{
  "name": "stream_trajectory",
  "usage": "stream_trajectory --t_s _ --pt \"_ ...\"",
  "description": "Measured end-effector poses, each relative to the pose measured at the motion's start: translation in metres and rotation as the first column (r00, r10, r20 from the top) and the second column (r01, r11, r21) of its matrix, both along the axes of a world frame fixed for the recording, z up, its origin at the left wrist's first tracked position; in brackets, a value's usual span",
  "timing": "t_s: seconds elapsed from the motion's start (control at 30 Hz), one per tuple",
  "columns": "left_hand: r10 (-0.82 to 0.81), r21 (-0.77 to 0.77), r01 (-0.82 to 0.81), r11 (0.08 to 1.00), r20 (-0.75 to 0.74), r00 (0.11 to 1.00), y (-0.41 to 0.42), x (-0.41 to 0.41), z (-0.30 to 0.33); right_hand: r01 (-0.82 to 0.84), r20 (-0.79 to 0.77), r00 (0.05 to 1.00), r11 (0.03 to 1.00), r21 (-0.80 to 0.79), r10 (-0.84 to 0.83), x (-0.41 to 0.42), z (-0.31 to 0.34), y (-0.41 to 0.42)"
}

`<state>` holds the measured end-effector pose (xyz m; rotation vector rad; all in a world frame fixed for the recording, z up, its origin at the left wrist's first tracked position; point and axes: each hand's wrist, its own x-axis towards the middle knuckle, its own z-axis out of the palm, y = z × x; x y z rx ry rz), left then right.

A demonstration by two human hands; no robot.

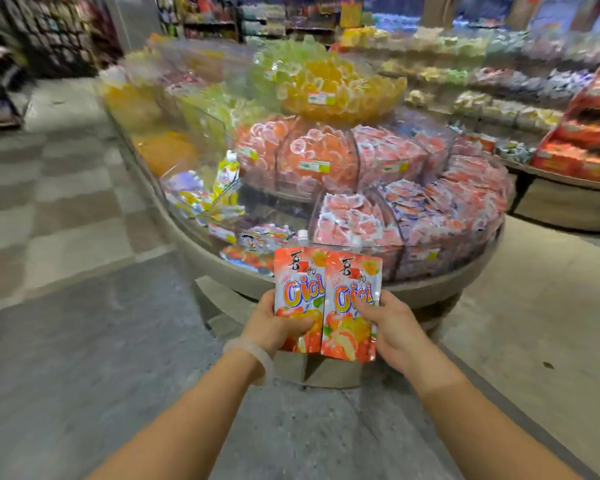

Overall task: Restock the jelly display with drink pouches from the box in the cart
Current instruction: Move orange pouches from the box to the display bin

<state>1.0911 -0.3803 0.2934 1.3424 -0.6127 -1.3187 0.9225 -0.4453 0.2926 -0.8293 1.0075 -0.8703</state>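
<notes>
Two orange drink pouches stand upright side by side in front of me. My left hand point(278, 323) grips the left pouch point(298, 282) by its lower part, thumb across the front. My right hand point(392, 327) grips the right pouch point(352, 299) the same way. Both pouches are held just in front of the round tiered jelly display point(440, 289). Its near front compartment point(257, 244) holds a few similar pouches lying flat. A yellow pouch point(227, 178) stands upright in a clear-walled compartment to the left. The box and the cart are out of view.
Pink, orange and yellow jelly cups fill the display's tiers point(340, 88). Red boxes are stacked on a stand point(589, 133) at the right. Shelves of goods run along the back. Grey and checkered floor point(84, 306) spreads to the left and below me.
</notes>
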Motion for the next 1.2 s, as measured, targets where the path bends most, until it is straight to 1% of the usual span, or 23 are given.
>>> stream_trajectory --t_s 0.1,0.2,0.37,0.5,0.63,0.7,0.77,0.83,0.87,0.93,0.97,1.0,1.07,1.1,1.2 --pt "0.095 0.015 -0.095 0.995 0.009 0.995 -0.022 0.049 -0.007 -0.088 0.002 0.996 0.996 0.023 0.088 0.056 -0.005 -0.035" --pt "0.139 0.012 -0.139 0.99 0.013 0.99 -0.06 0.095 -0.011 -0.149 0.0 0.989 0.989 0.012 0.149 0.107 -0.009 -0.084" --pt "0.198 0.005 -0.199 0.98 0.061 0.978 -0.15 0.161 0.001 -0.176 -0.006 0.984 0.984 -0.027 0.176 0.177 0.009 -0.173" --pt "0.2 0.012 -0.202 0.979 0.084 0.976 -0.223 0.196 0.012 -0.128 -0.075 0.99 0.99 -0.066 0.123 0.212 0.02 -0.24" --pt "0.16 0.033 -0.167 0.985 0.144 0.977 -0.281 0.22 0.009 -0.063 -0.176 0.983 0.993 -0.102 0.044 0.23 0.014 -0.294" --pt "0.125 0.081 -0.144 0.986 0.208 0.97 -0.307 0.228 0.0 -0.002 -0.249 0.968 0.995 -0.096 -0.022 0.234 0.003 -0.317" --pt "0.069 0.174 -0.127 0.977 0.309 0.949 -0.33 0.238 -0.015 0.079 -0.309 0.946 0.994 -0.074 -0.098 0.237 -0.011 -0.333" --pt "-0.001 0.273 -0.112 0.956 0.383 0.924 -0.35 0.245 -0.028 0.122 -0.393 0.91 0.992 -0.045 -0.129 0.241 -0.028 -0.343" --pt "-0.08 0.326 -0.081 0.942 0.451 0.889 -0.359 0.247 -0.034 0.133 -0.442 0.887 0.99 -0.036 -0.135 0.244 -0.036 -0.346" --pt "-0.333 0.457 0.037 0.889 0.588 0.737 -0.374 0.253 -0.048 0.165 -0.516 0.843 0.986 -0.025 -0.154 0.252 -0.053 -0.351" --pt "-0.406 0.494 0.073 0.867 0.612 0.678 -0.38 0.255 -0.053 0.189 -0.547 0.82 0.982 -0.016 -0.167 0.256 -0.06 -0.353" --pt "-0.476 0.527 0.128 0.84 0.603 0.64 -0.385 0.257 -0.056 0.217 -0.571 0.801 0.976 -0.004 -0.181 0.26 -0.067 -0.355" --pt "-0.568 0.57 0.182 0.802 0.63 0.53 -0.394 0.262 -0.061 0.287 -0.593 0.776 0.958 0.031 -0.213 0.269 -0.081 -0.357" --pt "-0.584 0.579 0.191 0.793 0.634 0.507 -0.399 0.264 -0.064 0.324 -0.596 0.77 0.944 0.054 -0.23 0.272 -0.089 -0.359" --pt "-0.69 0.639 0.28 0.717 0.592 0.416 -0.41 0.268 -0.071 0.401 -0.617 0.747 0.908 0.123 -0.246 0.275 -0.118 -0.364"
